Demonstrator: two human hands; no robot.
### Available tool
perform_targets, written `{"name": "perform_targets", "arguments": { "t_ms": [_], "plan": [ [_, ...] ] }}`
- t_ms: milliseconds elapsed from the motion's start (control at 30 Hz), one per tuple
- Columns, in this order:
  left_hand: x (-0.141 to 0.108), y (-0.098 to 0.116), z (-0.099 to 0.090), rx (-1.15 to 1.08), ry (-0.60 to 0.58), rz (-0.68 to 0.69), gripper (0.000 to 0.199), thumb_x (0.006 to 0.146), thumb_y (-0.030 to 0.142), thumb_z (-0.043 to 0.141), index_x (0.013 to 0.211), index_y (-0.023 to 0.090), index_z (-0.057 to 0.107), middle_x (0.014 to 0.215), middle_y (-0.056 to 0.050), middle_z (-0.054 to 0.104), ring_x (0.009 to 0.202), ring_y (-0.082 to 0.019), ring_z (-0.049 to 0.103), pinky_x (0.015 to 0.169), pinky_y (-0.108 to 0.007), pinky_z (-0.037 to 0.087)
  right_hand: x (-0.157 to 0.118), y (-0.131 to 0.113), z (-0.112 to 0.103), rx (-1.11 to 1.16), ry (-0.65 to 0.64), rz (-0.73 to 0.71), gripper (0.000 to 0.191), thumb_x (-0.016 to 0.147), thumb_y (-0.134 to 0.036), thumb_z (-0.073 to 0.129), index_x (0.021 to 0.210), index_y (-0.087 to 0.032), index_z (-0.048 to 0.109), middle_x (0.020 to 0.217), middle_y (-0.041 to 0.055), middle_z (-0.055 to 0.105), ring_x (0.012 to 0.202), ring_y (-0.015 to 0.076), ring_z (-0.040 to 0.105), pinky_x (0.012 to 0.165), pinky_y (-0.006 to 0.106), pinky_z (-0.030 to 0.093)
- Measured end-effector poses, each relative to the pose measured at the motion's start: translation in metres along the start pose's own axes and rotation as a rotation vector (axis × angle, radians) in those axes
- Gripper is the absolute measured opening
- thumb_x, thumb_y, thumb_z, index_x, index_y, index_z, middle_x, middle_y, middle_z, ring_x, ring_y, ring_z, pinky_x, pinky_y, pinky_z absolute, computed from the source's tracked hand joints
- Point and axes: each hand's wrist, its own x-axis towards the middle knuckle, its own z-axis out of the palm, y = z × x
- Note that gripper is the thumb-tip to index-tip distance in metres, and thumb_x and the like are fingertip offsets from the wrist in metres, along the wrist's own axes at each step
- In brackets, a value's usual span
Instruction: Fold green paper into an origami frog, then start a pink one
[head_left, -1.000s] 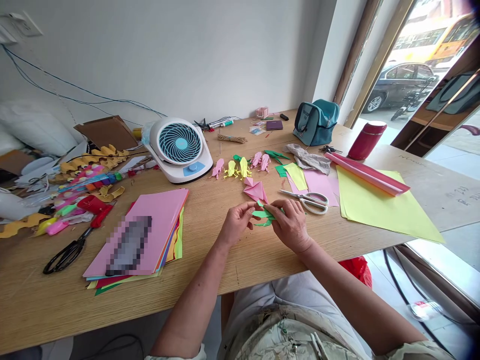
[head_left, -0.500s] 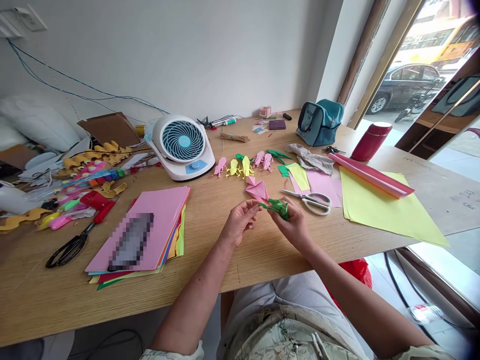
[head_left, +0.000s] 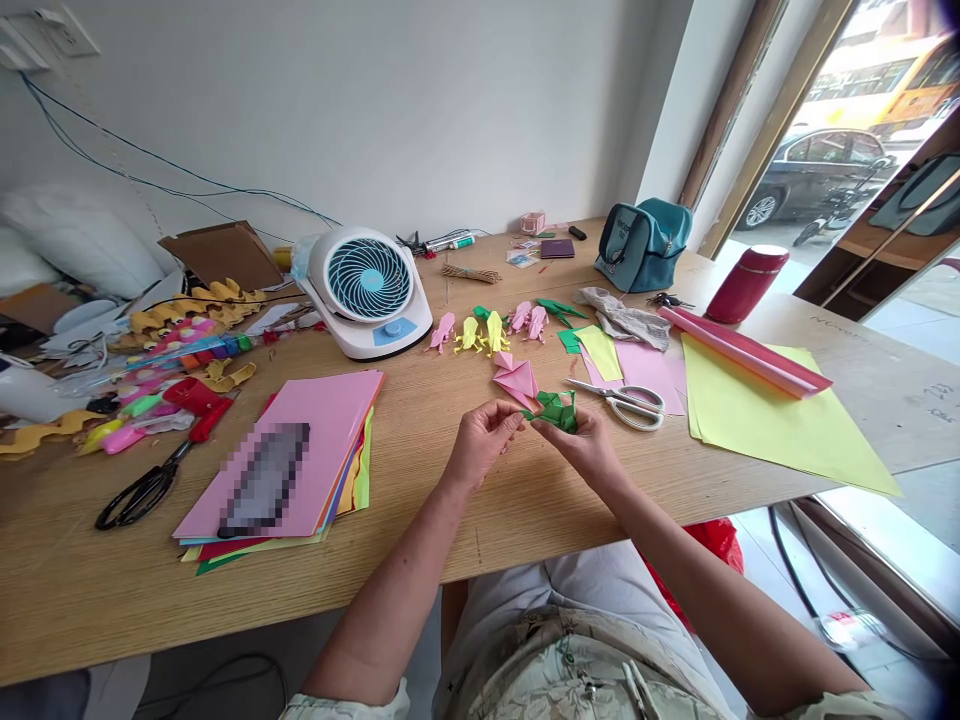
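Observation:
A folded green paper piece is held between my hands above the table's front part. My left hand pinches its thin left end. Fingers and thumb of my right hand close on its wider right part. Just behind lies a pink folded paper, with white-handled scissors to the right of my right hand. Farther back stand yellow folded figures, pink ones and a green one.
A fan stands at the back left, near a stack of coloured paper and black-handled scissors. Yellow sheets, a pink roll, a red bottle and a teal bag are on the right.
The green paper has turned slightly in my fingers, and its folded right part looks more spread. My right hand's fingers have shifted a little around it. The whole view has moved slightly.

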Motion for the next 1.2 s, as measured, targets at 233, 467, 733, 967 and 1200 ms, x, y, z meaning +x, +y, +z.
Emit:
{"name": "perform_targets", "arguments": {
  "t_ms": [233,467,733,967,1200],
  "plan": [
    [-0.001,0.004,0.003,-0.011,-0.035,-0.015,0.037,0.074,0.044,0.076,0.097,0.015,0.068,0.070,-0.001,0.063,0.061,-0.010,0.055,0.046,-0.018,0.036,0.005,0.005,0.001,-0.012,0.042,-0.074,0.030,0.080,-0.050,0.071,0.078,-0.020,0.066,0.070,-0.0004,0.053,0.063,0.0135,0.043,0.058,0.028,0.035],
    [-0.006,0.010,0.003,-0.028,-0.069,-0.176,0.046,0.072,0.060,0.073,0.081,0.015,0.067,0.076,-0.004,0.065,0.062,-0.010,0.053,0.047,-0.019,0.041,0.001,-0.002,-0.005,-0.234,0.079,-0.356,0.016,0.089,-0.032,0.065,0.076,-0.022,0.065,0.074,0.0001,0.050,0.068,0.0153,0.048,0.063,0.030,0.038],
    [-0.006,0.010,0.002,-0.070,-0.056,-0.208,0.038,0.068,0.050,0.078,0.074,0.015,0.066,0.071,0.000,0.060,0.059,-0.008,0.047,0.047,-0.017,0.038,0.000,-0.001,-0.006,-0.252,-0.012,-0.360,0.012,0.089,-0.031,0.063,0.091,-0.024,0.073,0.079,0.0023,0.055,0.074,0.0176,0.054,0.068,0.032,0.043],
    [-0.004,0.010,0.002,-0.115,-0.067,-0.205,0.036,0.067,0.047,0.079,0.076,0.015,0.066,0.071,0.000,0.060,0.058,-0.006,0.044,0.046,-0.015,0.038,0.001,-0.004,-0.002,-0.140,-0.001,-0.269,0.027,0.088,-0.038,0.066,0.067,-0.021,0.062,0.072,0.0002,0.048,0.066,0.0147,0.047,0.060,0.029,0.036],
    [-0.004,0.008,0.004,-0.026,-0.058,-0.066,0.027,0.076,0.041,0.071,0.072,0.015,0.064,0.067,0.002,0.056,0.052,-0.006,0.042,0.044,-0.016,0.040,-0.002,-0.009,0.001,-0.083,0.015,-0.185,0.029,0.086,-0.041,0.068,0.066,-0.021,0.063,0.070,-0.0007,0.045,0.064,0.0135,0.042,0.058,0.028,0.033]
  ]
}}
